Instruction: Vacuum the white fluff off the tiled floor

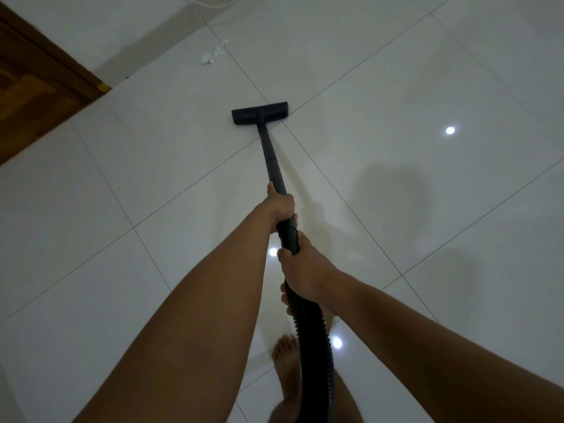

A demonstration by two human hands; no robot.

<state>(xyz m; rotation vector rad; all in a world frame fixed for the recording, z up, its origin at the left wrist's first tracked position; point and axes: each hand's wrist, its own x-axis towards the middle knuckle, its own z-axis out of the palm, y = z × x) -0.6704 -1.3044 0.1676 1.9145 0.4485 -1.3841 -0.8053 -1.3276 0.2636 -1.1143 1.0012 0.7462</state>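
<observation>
A black vacuum wand runs from my hands down to its flat floor head, which rests on the glossy white tiled floor. My left hand grips the wand higher up the tube. My right hand grips the lower handle end where the ribbed black hose joins. Small bits of white fluff lie on the tiles beyond the head, up and to the left, near the wall. The head is well short of the fluff.
A brown wooden door and frame stands at the upper left. A white wall base runs behind the fluff. My bare foot is on the tiles beside the hose. Ceiling lights reflect off the floor.
</observation>
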